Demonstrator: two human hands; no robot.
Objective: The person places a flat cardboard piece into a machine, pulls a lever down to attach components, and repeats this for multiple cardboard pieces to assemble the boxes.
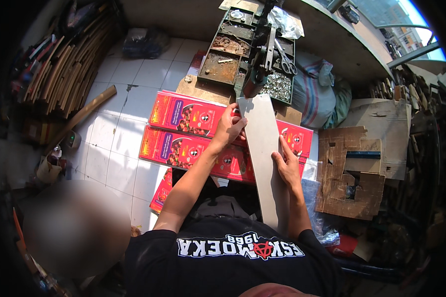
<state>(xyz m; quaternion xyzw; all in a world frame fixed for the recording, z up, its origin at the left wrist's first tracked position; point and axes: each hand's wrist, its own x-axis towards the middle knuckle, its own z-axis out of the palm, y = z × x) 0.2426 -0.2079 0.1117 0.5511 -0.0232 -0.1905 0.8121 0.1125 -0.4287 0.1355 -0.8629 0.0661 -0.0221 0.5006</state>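
Note:
A long, pale grey flat panel (261, 143) stretches from near my body to a dark upright hand press (257, 69). Its far end lies at the foot of the press head. My left hand (228, 127) is closed on the panel's left edge near that end, thumb on top. Lower down, my right hand (288, 166) grips the right edge, with its thumb on the upper face. Beneath the panel and my left forearm lie flat red printed sheets (176, 146) in rows. Part of the press base is hidden by the panel.
A compartment tray (218, 69) around the press holds small metal parts (277, 86) and scissors (285, 62). Torn brown cardboard (349, 190) lies at right, near a striped sack (309, 94). Board stacks (72, 74) and a cardboard tube (86, 111) stand at left.

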